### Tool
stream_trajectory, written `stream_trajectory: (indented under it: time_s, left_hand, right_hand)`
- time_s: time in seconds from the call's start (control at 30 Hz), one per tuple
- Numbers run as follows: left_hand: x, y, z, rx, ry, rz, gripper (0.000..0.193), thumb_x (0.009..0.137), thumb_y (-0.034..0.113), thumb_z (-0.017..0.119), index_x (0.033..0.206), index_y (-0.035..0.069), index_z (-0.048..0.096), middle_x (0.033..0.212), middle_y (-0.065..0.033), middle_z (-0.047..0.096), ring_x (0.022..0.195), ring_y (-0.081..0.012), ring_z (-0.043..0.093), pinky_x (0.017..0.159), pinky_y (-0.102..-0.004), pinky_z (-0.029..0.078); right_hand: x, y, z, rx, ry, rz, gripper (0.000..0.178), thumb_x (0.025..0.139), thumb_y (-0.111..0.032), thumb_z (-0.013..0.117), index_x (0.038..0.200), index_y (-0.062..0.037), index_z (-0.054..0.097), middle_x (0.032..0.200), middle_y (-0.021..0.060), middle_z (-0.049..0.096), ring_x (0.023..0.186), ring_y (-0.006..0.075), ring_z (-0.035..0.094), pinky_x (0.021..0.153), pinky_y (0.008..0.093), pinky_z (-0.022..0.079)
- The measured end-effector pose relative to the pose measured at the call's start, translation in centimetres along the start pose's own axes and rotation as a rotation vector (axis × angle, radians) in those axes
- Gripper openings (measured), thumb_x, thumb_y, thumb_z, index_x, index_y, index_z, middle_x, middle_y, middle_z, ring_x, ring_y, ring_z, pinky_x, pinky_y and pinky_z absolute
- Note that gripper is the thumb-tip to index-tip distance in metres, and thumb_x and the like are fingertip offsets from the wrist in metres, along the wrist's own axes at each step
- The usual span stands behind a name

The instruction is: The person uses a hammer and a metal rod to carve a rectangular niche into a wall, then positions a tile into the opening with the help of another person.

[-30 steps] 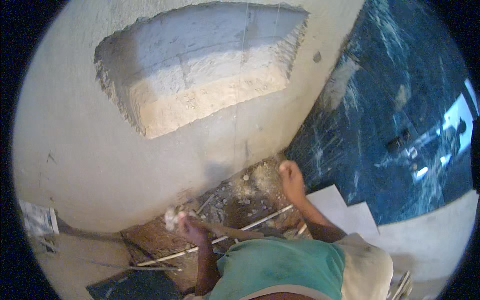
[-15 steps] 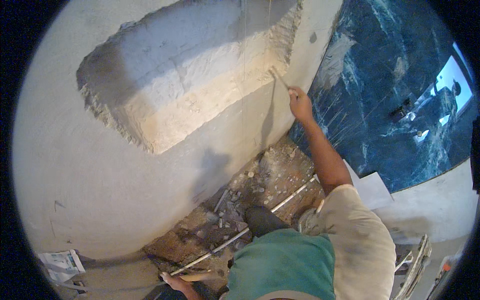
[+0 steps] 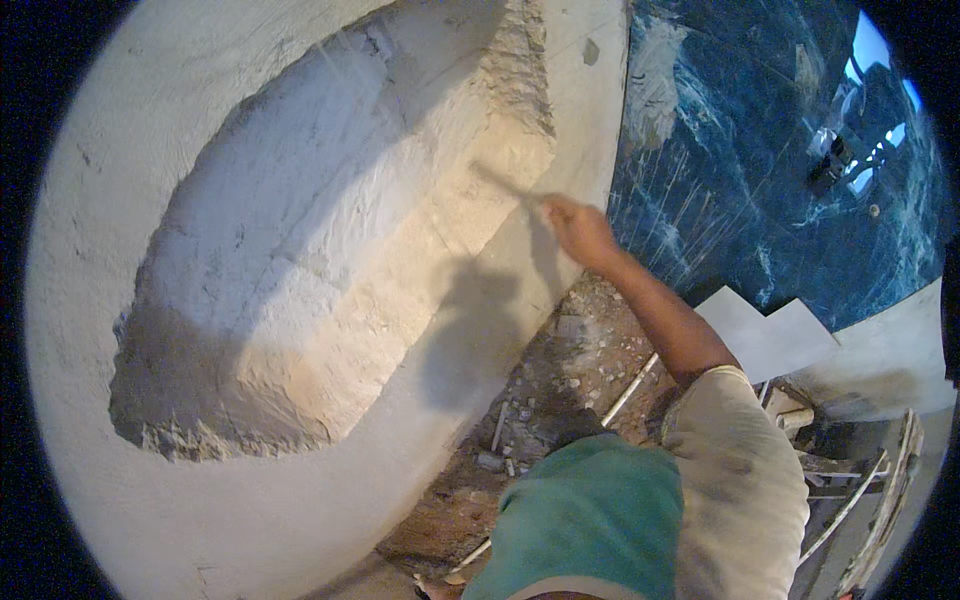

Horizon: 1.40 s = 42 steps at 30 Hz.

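Observation:
My right hand (image 3: pixel 580 230) is closed round one end of a thin stick-like tool (image 3: pixel 513 186), its exact kind blurred. The tool slants up and left, across the lower right ledge of a rough-edged recess (image 3: pixel 330 240) cut into the pale plastered wall (image 3: pixel 250 500). Whether its tip touches the ledge I cannot tell. At the lower edge only a sliver of my left hand (image 3: pixel 428 588) shows, beside a light wooden piece (image 3: pixel 455 578); its fingers are mostly out of view.
Dark blue, white-veined glossy panelling (image 3: pixel 760 160) covers the wall at right. Below lie white sheets (image 3: pixel 750 335) and wooden pieces (image 3: pixel 840 500). Rubble (image 3: pixel 570 350) and a pale rod (image 3: pixel 630 390) are on the floor along the wall. Shadows fall on the wall.
The view has turned and come closer to the recess. My right hand and the tool have moved in over its ledge. My left hand has slipped mostly below the lower edge.

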<state>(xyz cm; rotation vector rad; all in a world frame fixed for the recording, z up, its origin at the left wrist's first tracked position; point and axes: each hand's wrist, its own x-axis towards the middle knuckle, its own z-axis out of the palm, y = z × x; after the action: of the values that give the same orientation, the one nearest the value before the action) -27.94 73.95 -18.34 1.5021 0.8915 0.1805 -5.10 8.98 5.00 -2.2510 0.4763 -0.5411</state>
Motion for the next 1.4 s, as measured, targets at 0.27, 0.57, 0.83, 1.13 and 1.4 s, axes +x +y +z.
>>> stream_trajectory:
  time_s: [0.27,0.57,0.83,1.13,1.4]
  left_hand:
    - [2.5,2.1,3.0,0.003,-0.059,-0.035,0.056,0.090,0.039,0.039,0.128,-0.001,0.039,0.129,-0.0176,0.044,0.114,-0.0328,0.045,0.098,-0.0392,0.036]
    - [2.7,1.9,-1.2,-0.292,-0.255,-0.213,0.059,0.089,0.043,0.041,0.129,-0.001,0.039,0.132,-0.0140,0.042,0.113,-0.0308,0.045,0.096,-0.0387,0.037]
    - [6.9,-6.6,-9.5,-0.023,-0.290,0.080,0.056,0.086,0.044,0.049,0.121,0.000,0.046,0.128,-0.0149,0.044,0.112,-0.0304,0.044,0.094,-0.0389,0.037]
    - [1.4,-1.4,-8.6,-0.183,-0.233,-0.057,0.050,0.087,0.044,0.047,0.114,0.002,0.049,0.122,-0.0143,0.048,0.110,-0.0312,0.045,0.094,-0.0424,0.037]
    - [9.3,-9.4,-15.7,-0.573,-0.414,-0.388,0.053,0.089,0.044,0.043,0.126,0.006,0.039,0.119,-0.0123,0.048,0.101,-0.0296,0.048,0.086,-0.0442,0.041]
  right_hand:
    - [-4.1,0.3,6.5,0.157,-0.091,-0.321,0.024,0.088,-0.027,0.046,0.102,-0.0136,0.059,0.078,0.0148,0.063,0.072,0.0361,0.061,0.064,0.0451,0.048]
    - [-0.8,1.3,6.1,0.007,0.247,-0.152,0.027,0.089,-0.029,0.049,0.104,-0.0097,0.062,0.087,0.0170,0.064,0.081,0.0308,0.062,0.073,0.0374,0.048]
    - [-10.1,-3.8,2.8,0.154,0.474,0.125,0.022,0.089,-0.017,0.049,0.104,-0.0071,0.061,0.094,0.0194,0.063,0.085,0.0295,0.062,0.075,0.0346,0.047]
    - [-15.4,-8.4,9.7,-0.113,0.115,-0.054,0.030,0.087,-0.019,0.046,0.114,-0.0121,0.057,0.091,0.0219,0.062,0.082,0.0350,0.062,0.074,0.0433,0.049]
    - [-14.1,-13.6,14.6,0.105,0.008,-0.158,0.025,0.088,-0.022,0.044,0.103,-0.0079,0.057,0.081,0.0220,0.061,0.077,0.0396,0.060,0.068,0.0489,0.046]
